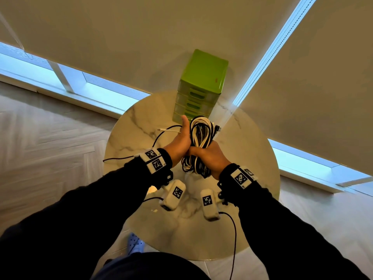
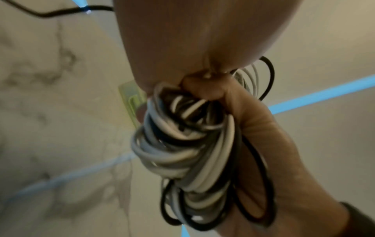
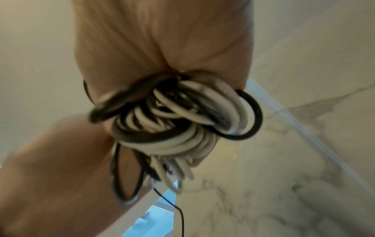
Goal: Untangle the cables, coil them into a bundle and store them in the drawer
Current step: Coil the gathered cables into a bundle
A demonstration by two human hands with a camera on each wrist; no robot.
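Right hand fingers are curled tight round the middle of 1 cable bundle, black & white loops mixed. Left hand is pressed on the bundle's left side w/ its thumb sticking straight up; whether its other fingers wrap the loops, can't tell from the head view. In the left wrist view the left hand closes on the top of the bundle, w/ the right hand just beside the loops on the right of the frame. So both hands grip the same bundle, touching each other, in the middle of the head frame, held above the table.

Count: 2 hands, 1 bundle, 1 round marble table, 1 green drawer box w/ about 4 drawers, all pushed in as far as I can see. 1 loose white cable end & 1 loose black cable lie on the table, left of the hands.

Head view only: the whole drawer box, just above the bundle in the frame, plus 2 dark sleeves. Left wrist view shows just a green bit of the box behind the loops. Right wrist view: bundle close up under the right hand, the left hand at lower left, 1 thin black wire hanging near the bottom. Both wrist views are blurry.
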